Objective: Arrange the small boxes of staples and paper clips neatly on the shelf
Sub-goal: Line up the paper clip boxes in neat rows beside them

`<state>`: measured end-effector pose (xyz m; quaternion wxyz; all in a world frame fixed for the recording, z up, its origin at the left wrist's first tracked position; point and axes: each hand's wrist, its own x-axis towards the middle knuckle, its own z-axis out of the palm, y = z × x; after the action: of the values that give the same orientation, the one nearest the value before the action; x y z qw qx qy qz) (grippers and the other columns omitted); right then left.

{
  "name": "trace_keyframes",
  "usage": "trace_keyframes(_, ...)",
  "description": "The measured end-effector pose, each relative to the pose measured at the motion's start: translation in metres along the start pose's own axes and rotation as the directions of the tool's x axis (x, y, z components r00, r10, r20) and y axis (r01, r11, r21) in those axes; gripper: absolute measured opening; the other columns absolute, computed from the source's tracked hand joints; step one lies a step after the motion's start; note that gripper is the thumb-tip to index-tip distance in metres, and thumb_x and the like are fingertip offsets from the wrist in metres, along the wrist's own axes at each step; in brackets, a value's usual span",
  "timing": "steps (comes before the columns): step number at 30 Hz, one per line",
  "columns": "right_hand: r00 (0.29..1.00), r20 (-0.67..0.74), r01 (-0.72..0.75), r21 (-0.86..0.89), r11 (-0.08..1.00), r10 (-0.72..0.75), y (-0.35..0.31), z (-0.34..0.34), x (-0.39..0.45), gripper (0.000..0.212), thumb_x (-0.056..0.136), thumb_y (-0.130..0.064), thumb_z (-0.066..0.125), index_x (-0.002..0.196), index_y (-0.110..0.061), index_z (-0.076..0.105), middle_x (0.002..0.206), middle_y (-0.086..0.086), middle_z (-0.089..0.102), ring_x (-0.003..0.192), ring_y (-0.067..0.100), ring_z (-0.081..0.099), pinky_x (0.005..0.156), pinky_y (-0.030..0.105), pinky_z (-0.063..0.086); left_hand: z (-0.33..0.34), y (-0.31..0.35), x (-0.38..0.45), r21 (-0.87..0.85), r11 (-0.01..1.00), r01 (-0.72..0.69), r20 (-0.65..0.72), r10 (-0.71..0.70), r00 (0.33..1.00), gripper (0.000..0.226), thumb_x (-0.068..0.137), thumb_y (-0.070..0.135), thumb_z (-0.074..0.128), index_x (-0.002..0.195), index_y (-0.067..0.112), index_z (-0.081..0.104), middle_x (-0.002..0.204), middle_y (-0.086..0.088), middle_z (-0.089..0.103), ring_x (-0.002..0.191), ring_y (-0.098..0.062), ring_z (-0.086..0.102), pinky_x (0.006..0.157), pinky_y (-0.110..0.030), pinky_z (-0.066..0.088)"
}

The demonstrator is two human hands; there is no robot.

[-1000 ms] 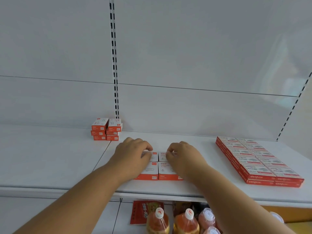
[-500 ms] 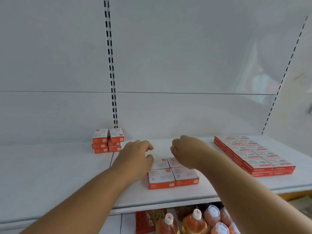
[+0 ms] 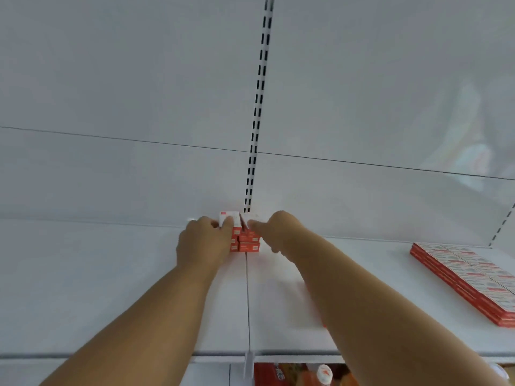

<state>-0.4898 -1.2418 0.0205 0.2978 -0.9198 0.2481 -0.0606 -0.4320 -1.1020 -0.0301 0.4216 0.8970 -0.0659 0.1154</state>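
Observation:
A stack of small red-and-white boxes (image 3: 249, 244) stands at the back of the white shelf (image 3: 111, 288), against the back wall below the slotted upright. My left hand (image 3: 204, 242) grips a small box (image 3: 229, 218) at the stack's top left. My right hand (image 3: 277, 228) pinches another small box (image 3: 253, 217) at the top right. Both boxes are tilted and meet above the stack. My right forearm hides the small boxes near the shelf front, except a red sliver (image 3: 324, 325).
A flat block of several red-and-white boxes (image 3: 468, 277) lies on the shelf at the right. Below the shelf's front edge are a bottle with a white cap (image 3: 324, 374) and a red packet (image 3: 276, 374). A slotted upright (image 3: 257, 107) runs up the back wall.
Both hands left the group of boxes near the shelf front and reached to the back stack, each with a small box. The camera swung left and the view tilted.

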Motion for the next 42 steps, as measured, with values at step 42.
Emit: trace_keyframes(42, 0.972, 0.114, 0.217, -0.119, 0.969, -0.203, 0.179, -0.090, -0.017, 0.030, 0.090, -0.022, 0.044, 0.104, -0.025, 0.071, 0.105, -0.007, 0.067, 0.093, 0.017, 0.062, 0.080, 0.030, 0.052, 0.065, 0.088, -0.067, -0.003, 0.952, -0.306, 0.511, 0.265, 0.818, 0.010, 0.092, 0.033, 0.063, 0.099, 0.036, 0.071, 0.095, 0.023, 0.067, 0.081, 0.005, 0.063, 0.068, -0.018, 0.049)
